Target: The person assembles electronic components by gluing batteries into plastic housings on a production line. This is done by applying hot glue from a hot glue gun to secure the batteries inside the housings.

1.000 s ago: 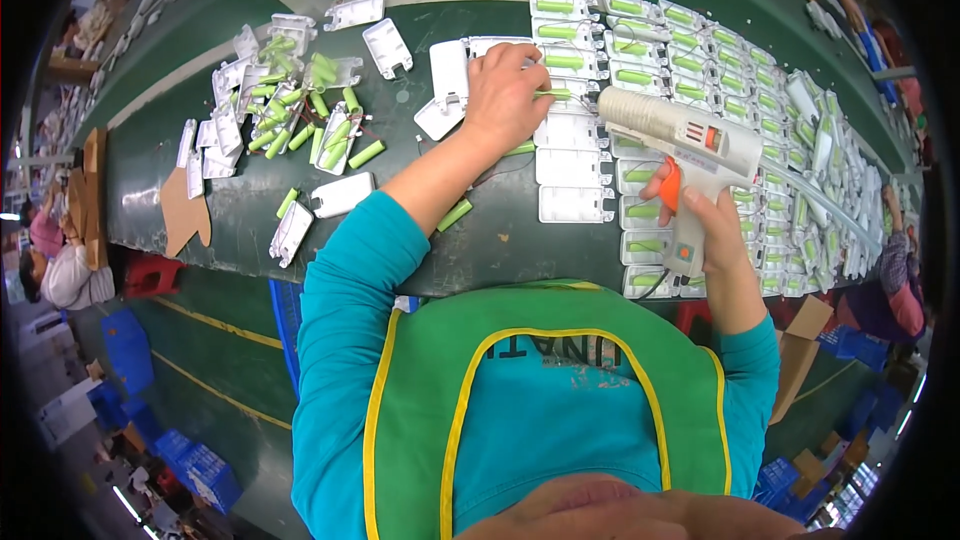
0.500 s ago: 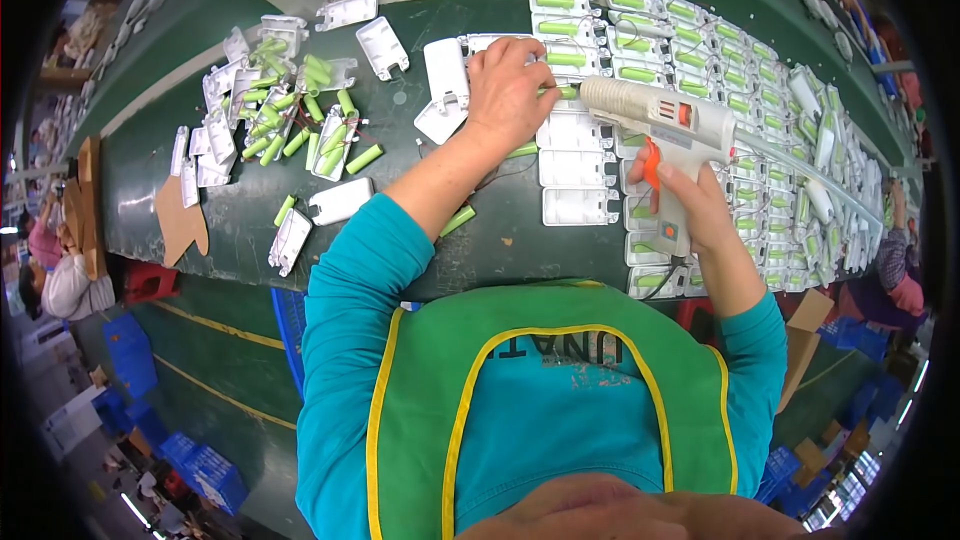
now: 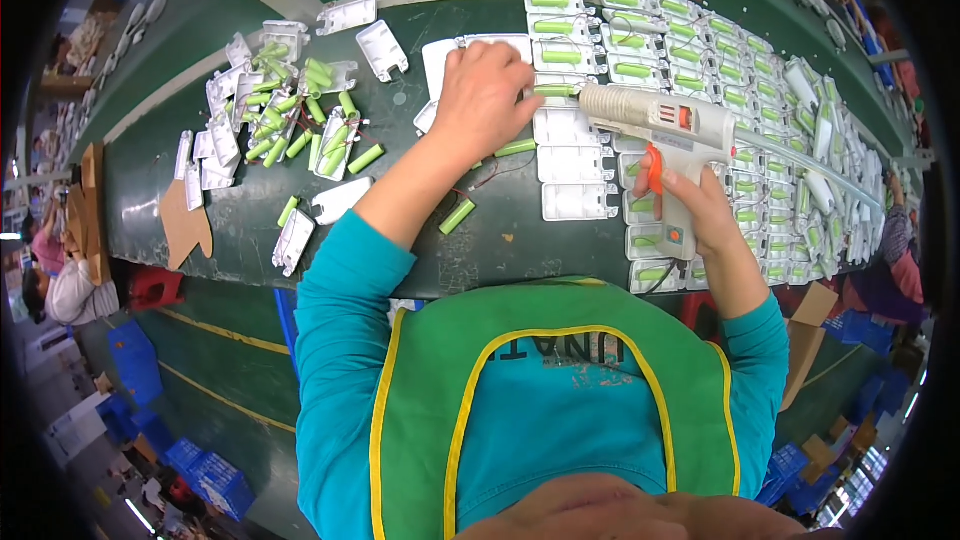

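My right hand (image 3: 703, 208) grips a white hot glue gun (image 3: 690, 130) by its handle, the index finger at the orange trigger. Its nozzle points left, close to a green cylindrical battery (image 3: 556, 90) in a white plastic casing. My left hand (image 3: 487, 90) is just left of that battery, fingers loosely bent and apart; nothing shows in them, though the palm side is hidden. Below the nozzle, white casing halves (image 3: 578, 202) lie in a column. Two loose wired batteries, one a green battery (image 3: 457, 217), lie near my left forearm.
Rows of casings with green batteries (image 3: 635, 70) cover the table's right side. A heap of batteries and casings (image 3: 265, 110) lies at the left, beside a brown cardboard piece (image 3: 186, 225). A clear rod (image 3: 810, 168) extends behind the gun. Other people sit at both far sides.
My left hand has drawn back slightly left from the battery by the nozzle, uncovering it. The glue gun has stayed nearly in place.
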`<state>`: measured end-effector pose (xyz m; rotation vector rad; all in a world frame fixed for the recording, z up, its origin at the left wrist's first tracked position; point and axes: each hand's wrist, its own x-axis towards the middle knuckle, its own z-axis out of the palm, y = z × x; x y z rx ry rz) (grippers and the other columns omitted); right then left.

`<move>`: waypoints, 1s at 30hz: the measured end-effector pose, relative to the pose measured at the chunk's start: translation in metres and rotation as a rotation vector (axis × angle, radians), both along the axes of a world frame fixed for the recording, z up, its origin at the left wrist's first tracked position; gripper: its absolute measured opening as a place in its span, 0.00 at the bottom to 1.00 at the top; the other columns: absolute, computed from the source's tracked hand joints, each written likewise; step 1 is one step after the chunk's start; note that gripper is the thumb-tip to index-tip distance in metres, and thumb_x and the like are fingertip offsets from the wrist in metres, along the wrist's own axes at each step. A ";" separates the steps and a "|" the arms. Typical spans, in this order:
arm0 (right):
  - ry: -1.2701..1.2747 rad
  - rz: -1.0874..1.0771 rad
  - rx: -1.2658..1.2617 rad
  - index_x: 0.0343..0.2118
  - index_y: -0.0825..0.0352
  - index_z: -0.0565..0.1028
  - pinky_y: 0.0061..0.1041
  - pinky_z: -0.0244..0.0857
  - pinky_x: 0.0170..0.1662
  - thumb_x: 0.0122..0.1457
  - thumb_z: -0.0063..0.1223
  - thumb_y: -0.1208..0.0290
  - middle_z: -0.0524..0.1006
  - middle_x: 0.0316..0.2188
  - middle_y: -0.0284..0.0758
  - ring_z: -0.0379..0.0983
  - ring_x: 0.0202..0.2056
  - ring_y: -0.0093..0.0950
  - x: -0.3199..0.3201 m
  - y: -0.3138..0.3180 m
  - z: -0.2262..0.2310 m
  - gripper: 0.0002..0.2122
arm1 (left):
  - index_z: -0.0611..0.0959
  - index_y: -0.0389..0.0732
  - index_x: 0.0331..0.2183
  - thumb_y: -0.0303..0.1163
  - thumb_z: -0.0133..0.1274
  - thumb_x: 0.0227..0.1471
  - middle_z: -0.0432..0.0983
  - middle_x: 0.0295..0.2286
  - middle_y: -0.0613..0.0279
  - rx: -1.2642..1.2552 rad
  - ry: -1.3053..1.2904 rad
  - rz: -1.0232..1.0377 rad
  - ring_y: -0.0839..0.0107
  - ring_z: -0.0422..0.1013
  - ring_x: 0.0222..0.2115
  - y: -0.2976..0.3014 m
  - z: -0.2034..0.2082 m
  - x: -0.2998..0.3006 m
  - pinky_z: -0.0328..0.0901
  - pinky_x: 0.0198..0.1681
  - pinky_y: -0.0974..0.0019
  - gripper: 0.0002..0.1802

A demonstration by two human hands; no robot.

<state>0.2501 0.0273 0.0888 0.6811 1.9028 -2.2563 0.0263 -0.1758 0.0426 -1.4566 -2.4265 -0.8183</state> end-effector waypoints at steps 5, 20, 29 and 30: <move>0.083 0.017 -0.071 0.47 0.68 0.70 0.21 0.66 0.35 0.55 0.53 0.58 0.77 0.38 0.37 0.73 0.41 0.25 0.001 -0.002 0.005 0.21 | 0.79 0.46 0.28 0.38 0.65 0.36 0.69 0.27 0.64 -0.313 0.074 -0.203 0.62 0.67 0.34 -0.037 0.000 0.023 0.58 0.41 0.57 0.14; -0.009 0.039 -0.016 0.46 0.69 0.70 0.24 0.65 0.38 0.55 0.57 0.64 0.75 0.36 0.34 0.71 0.36 0.24 0.018 -0.019 -0.002 0.19 | 0.73 0.38 0.33 0.24 0.54 0.43 0.72 0.25 0.65 0.313 -1.096 -0.065 0.79 0.67 0.26 -0.057 0.009 0.016 0.64 0.31 0.73 0.12; -0.029 -0.012 0.042 0.44 0.71 0.71 0.26 0.67 0.41 0.54 0.59 0.72 0.75 0.35 0.33 0.72 0.35 0.25 0.029 -0.006 -0.002 0.16 | 0.76 0.38 0.35 0.27 0.58 0.47 0.75 0.30 0.60 0.016 -0.686 -0.076 0.65 0.72 0.33 -0.012 0.006 0.040 0.67 0.38 0.64 0.11; -0.056 -0.013 0.045 0.45 0.71 0.71 0.26 0.67 0.40 0.54 0.58 0.72 0.75 0.34 0.33 0.72 0.35 0.25 0.030 -0.005 -0.003 0.16 | 0.77 0.39 0.34 0.28 0.59 0.45 0.75 0.31 0.60 -0.017 -0.558 -0.078 0.62 0.71 0.34 -0.008 0.003 0.039 0.66 0.40 0.61 0.12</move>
